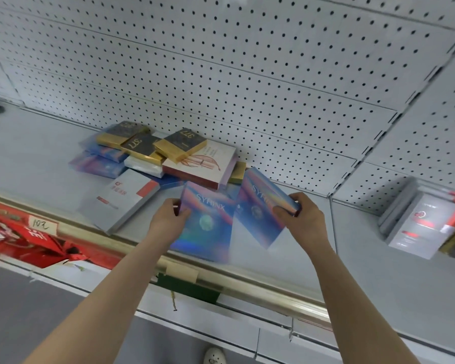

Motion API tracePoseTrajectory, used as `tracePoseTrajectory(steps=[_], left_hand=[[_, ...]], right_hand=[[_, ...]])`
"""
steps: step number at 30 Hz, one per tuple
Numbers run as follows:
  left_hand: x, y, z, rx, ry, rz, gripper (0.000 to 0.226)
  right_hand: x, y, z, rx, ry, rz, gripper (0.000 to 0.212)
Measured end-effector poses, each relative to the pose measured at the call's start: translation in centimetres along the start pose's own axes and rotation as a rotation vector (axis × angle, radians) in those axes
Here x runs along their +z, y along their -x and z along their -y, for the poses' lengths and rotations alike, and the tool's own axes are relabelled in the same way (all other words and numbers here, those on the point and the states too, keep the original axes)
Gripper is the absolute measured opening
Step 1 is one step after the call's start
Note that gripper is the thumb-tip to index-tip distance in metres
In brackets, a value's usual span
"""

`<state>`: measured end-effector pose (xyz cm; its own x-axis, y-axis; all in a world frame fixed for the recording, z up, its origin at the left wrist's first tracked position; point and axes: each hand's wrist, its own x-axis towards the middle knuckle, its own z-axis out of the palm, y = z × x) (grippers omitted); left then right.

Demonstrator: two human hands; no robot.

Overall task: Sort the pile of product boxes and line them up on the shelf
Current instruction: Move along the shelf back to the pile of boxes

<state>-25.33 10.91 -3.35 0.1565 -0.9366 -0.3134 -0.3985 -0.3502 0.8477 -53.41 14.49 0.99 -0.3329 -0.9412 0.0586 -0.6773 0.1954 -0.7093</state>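
Two bare forearms reached up from the bottom of the view toward the shelf (365, 258), a flat pale grey metal board with a dull gold rail along its front edge. The left hand (168, 219) pinched the upper left corner of a blue box (205, 222) between thumb and fingers. The right hand (302, 216) had its grip pressed on the top right edge of a second blue box (258, 206). Both were thin, flat cartons with a glossy, rainbow-sheened print, held side by side and tilted just in front of the pile (158, 156).

Sorting looked barely begun. Behind the hands the pile lay jumbled against the pegboard (247, 61): small dark boxes with shiny gold sides (179, 145) on top, a wide white box with a red-brown edge (202, 164) beneath them, more blue cartons at the pile's left, and a matte grey box with red marks (124, 200) leaning off its front. Nothing near the pile stood in a row. Far to the right of the pile a few grey boxes (420, 222) stood grouped, possibly already sorted, though blur there made that uncertain. Most of the pile was left to separate by kind and line up.
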Motion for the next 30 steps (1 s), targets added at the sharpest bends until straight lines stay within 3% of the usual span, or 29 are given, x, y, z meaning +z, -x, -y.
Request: tracePoseTrajectory(steps=[3,6,10,17,30], left_hand=[[0.2,0.5,0.2,-0.032,0.266,-0.015,0.025],[0.1,1.6,0.3,0.025,0.344,-0.018,0.026],[-0.7,3.3,-0.3,0.121,0.348,0.001,0.025],[-0.2,5.8,-0.8,0.317,0.308,0.186,0.033],[11.9,13.9,-1.9,0.436,0.188,0.477,0.031]], right_hand=[[0.5,0.5,-0.9,0.114,-0.18,-0.015,0.02],[0.7,1.4,-1.1,0.16,-0.236,-0.124,0.019],[-0.5,3.4,-0.5,0.139,-0.23,-0.256,0.02],[-4.3,9.8,-0.8,0.178,-0.157,-0.467,0.019],[-12.1,22.5,-9.6,0.414,-0.026,-0.663,0.015]])
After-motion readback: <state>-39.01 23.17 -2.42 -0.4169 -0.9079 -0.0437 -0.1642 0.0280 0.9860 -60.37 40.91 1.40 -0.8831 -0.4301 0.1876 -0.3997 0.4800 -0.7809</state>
